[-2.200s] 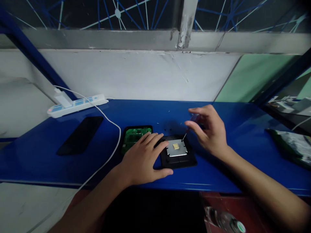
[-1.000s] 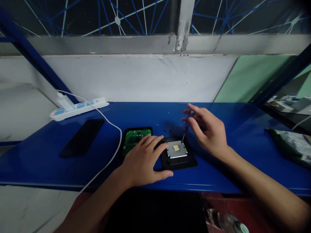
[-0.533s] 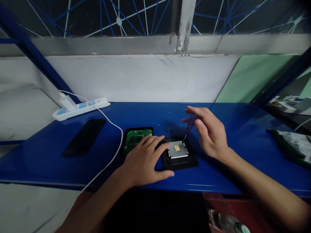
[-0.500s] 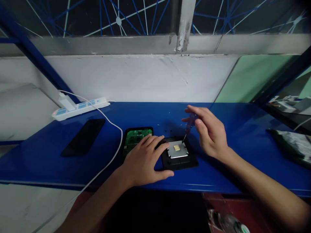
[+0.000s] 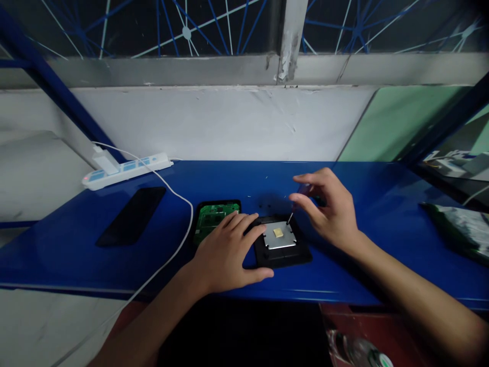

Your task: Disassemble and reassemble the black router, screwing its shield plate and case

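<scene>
My right hand (image 5: pixel 330 206) grips a screwdriver (image 5: pixel 291 216) with a purple see-through handle, mostly hidden behind the fingers. Its tip meets the upper right corner of a silver metal plate (image 5: pixel 284 241), which sits in a black plastic cover (image 5: pixel 301 256). On the plate's middle is a small cream-coloured square pad (image 5: pixel 278 232). My left hand (image 5: pixel 229 255) lies with fingers spread, the fingertips at the left edge of the cover and plate. Partly behind it, a green circuit board (image 5: pixel 210 216) rests in a black housing.
A black phone-like slab (image 5: pixel 131 216) lies on the blue table (image 5: pixel 214 178) at left. A white cable (image 5: pixel 179 196) runs from the power strip (image 5: pixel 128 172) across the table. A shiny packet (image 5: pixel 464 229) lies at far right, and a plastic bottle (image 5: pixel 359 351) below the table edge.
The fingers of my right hand have shifted round the screwdriver handle, the thumb moving left and the index finger lower. My left hand and the cover have stayed in place.
</scene>
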`<state>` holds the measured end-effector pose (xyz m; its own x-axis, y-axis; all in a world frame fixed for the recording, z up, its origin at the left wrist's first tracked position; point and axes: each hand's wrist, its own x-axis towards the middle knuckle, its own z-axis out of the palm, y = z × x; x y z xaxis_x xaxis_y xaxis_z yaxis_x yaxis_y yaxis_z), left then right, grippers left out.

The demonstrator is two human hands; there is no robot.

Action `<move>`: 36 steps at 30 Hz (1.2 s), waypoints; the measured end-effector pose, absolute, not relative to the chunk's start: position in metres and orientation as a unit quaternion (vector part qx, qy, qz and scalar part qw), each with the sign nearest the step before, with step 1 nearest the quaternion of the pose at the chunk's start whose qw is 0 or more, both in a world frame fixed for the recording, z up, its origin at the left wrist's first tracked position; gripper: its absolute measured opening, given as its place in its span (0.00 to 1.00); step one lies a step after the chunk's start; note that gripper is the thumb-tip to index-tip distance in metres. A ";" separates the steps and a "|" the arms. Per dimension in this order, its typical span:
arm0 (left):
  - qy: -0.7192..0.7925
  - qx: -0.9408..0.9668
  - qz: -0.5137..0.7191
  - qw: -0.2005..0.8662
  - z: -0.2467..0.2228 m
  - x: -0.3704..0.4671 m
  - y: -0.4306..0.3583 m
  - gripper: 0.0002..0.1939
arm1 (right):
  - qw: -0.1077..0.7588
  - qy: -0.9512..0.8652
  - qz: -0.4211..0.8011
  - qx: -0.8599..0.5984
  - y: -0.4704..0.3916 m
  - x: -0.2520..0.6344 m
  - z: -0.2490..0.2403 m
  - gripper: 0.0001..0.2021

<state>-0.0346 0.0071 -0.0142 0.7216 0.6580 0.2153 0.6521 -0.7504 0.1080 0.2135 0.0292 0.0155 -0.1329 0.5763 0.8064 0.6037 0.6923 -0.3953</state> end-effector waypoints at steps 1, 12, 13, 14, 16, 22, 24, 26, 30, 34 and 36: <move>0.353 0.927 0.122 0.013 -0.014 -0.035 0.007 0.41 | 0.529 -0.752 -0.005 -0.392 0.029 0.214 0.016 0.12; 0.356 0.927 0.115 0.018 -0.011 -0.035 0.006 0.41 | 0.523 -0.761 -0.009 -0.384 0.029 0.214 0.015 0.21; 0.355 0.928 0.115 0.018 -0.011 -0.035 0.006 0.41 | 0.524 -0.759 -0.022 -0.385 0.029 0.214 0.016 0.19; 0.355 0.928 0.115 0.019 -0.011 -0.034 0.006 0.41 | 0.525 -0.759 -0.031 -0.385 0.029 0.213 0.017 0.17; 0.354 0.928 0.117 0.020 -0.011 -0.034 0.006 0.41 | 0.525 -0.760 -0.034 -0.381 0.029 0.214 0.018 0.16; 0.357 0.927 0.114 0.024 -0.011 -0.034 0.007 0.40 | 0.517 -0.764 0.031 -0.385 0.028 0.215 0.015 0.20; 0.357 0.926 0.116 0.025 -0.011 -0.034 0.006 0.40 | 0.519 -0.760 0.055 -0.388 0.029 0.216 0.013 0.23; 0.356 0.927 0.119 0.024 -0.011 -0.034 0.006 0.40 | 0.519 -0.754 0.063 -0.397 0.029 0.215 0.011 0.24; 0.353 0.927 0.124 0.028 -0.012 -0.035 0.006 0.40 | 0.518 -0.748 0.032 -0.413 0.030 0.214 0.011 0.21; 0.352 0.927 0.128 0.026 -0.012 -0.035 0.007 0.40 | 0.515 -0.754 -0.007 -0.407 0.030 0.214 0.016 0.15; 0.352 0.927 0.128 0.023 -0.011 -0.035 0.007 0.40 | 0.509 -0.757 -0.009 -0.410 0.029 0.214 0.017 0.12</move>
<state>-0.0346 0.0065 -0.0113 0.7200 0.6578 0.2210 0.6462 -0.7517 0.1322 0.2145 0.0294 0.0173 -0.1454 0.6105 0.7786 0.6294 0.6642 -0.4032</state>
